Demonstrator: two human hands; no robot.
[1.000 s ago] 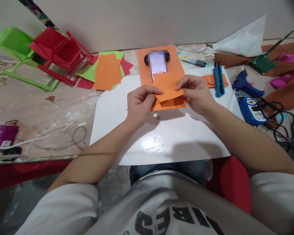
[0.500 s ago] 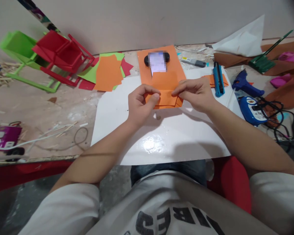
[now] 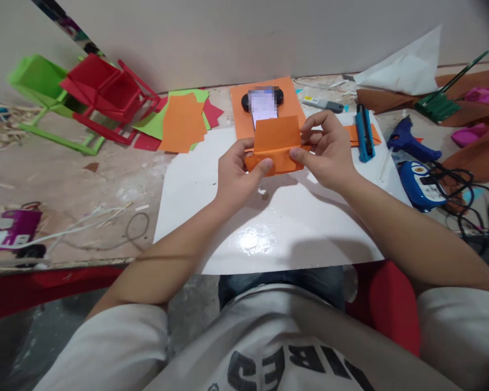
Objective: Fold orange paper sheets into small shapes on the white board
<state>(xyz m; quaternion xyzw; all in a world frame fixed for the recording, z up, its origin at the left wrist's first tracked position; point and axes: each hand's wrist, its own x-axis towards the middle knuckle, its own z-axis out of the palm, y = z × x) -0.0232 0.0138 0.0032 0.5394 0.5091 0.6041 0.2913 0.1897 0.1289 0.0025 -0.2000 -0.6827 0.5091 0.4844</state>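
Between my hands is a piece of folded orange paper (image 3: pixel 277 136), one panel standing up at the back and a creased strip along the front. My left hand (image 3: pixel 239 169) grips its left end, thumb on the front strip and fingers behind. At the right end my right hand (image 3: pixel 329 149) pinches it, thumb in front, other fingers curled behind the paper. The paper is held above a white board (image 3: pixel 228 228). Behind it a lit phone (image 3: pixel 263 106) leans on a black stand, on an orange sheet (image 3: pixel 240 111).
On the left stand small red (image 3: pixel 106 89) and green (image 3: pixel 41 81) paper chairs beside coloured paper sheets (image 3: pixel 183 122). To the right lie a blue cutter (image 3: pixel 364 133), a blue glue gun (image 3: pixel 409 141) and a blue device with cables (image 3: pixel 421 184). A grey cutter (image 3: pixel 321 103) lies behind.
The orange paper's back panel has tilted more upright. My right fingers have moved up behind its right end, and my right thumb now presses on the front.
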